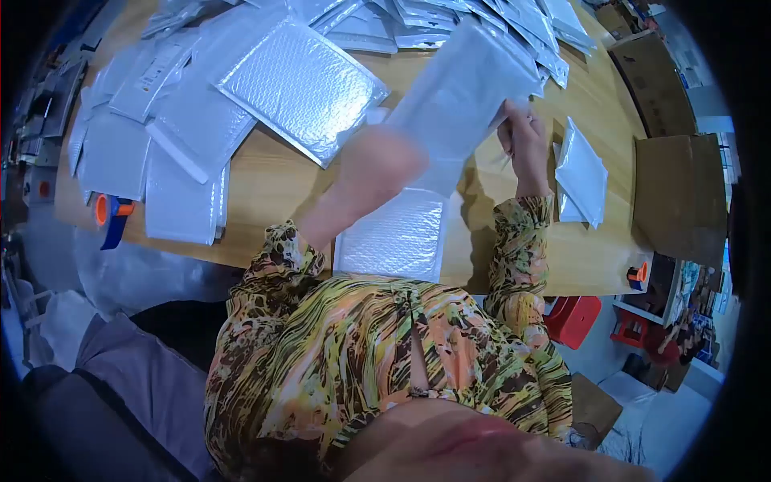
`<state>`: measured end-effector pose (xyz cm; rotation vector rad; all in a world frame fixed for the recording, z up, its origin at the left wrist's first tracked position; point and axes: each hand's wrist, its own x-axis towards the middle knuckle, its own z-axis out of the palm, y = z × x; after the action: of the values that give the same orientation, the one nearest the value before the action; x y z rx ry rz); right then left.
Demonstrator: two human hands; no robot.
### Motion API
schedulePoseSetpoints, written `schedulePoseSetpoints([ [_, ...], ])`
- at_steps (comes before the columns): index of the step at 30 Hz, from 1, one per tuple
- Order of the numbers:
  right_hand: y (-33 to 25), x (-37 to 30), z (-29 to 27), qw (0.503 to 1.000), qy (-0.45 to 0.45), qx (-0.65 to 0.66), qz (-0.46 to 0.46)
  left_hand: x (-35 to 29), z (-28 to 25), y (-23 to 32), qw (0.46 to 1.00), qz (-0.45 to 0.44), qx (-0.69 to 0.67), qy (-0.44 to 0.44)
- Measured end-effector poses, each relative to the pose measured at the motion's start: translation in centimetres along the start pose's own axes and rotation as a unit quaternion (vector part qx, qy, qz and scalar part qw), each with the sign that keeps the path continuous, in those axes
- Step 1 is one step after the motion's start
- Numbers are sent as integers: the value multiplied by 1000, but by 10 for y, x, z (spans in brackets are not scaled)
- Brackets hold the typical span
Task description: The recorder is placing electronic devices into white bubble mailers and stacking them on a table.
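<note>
A person in a patterned yellow, green and brown top (385, 345) sits or stands at the near edge of a wooden table (598, 261). Past that edge, lower right, shows a red stool (574, 321). A white bubble-textured mailer (391, 241) lies flat on the table just in front of the person. Near the left corner is a blue-and-orange tape dispenser (114, 215); a small orange-and-dark item (638, 276) sits at the right corner.

Beyond the mailer, the left hand (381, 165) is blurred beside the left edge of a pale pouch (466, 92); whether it grips cannot be told. The right hand (524, 145) has its fingers pinched together on the pouch's right edge, the pouch above the table. To the right lie at least 2 white packets (585, 177), overlapping, with a brown cardboard box (681, 189) beyond them.

Farther left, a shiny bubble mailer (301, 84) rests against a spread of white mailers (197, 128). At the far side, more packets (385, 32) lie heaped.
</note>
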<state>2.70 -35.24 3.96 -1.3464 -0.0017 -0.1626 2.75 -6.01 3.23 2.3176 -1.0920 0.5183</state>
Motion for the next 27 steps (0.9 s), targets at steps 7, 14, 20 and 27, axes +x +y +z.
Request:
schedulePoseSetpoints([
  [7, -54, -26, 52, 979, -110, -121, 124, 19, -34, 13, 983, 117, -40, 135],
  [14, -91, -16, 49, 906, -126, -369, -166, 43, -38, 40, 977, 168, -48, 120],
  [20, -128, -43, 63, 918, -81, -310, -234, 49, -51, 47, 968, 189, -60, 154],
  [27, -114, -54, 66, 876, -176, -379, -242, 41, -61, 47, 967, 191, -86, 147],
])
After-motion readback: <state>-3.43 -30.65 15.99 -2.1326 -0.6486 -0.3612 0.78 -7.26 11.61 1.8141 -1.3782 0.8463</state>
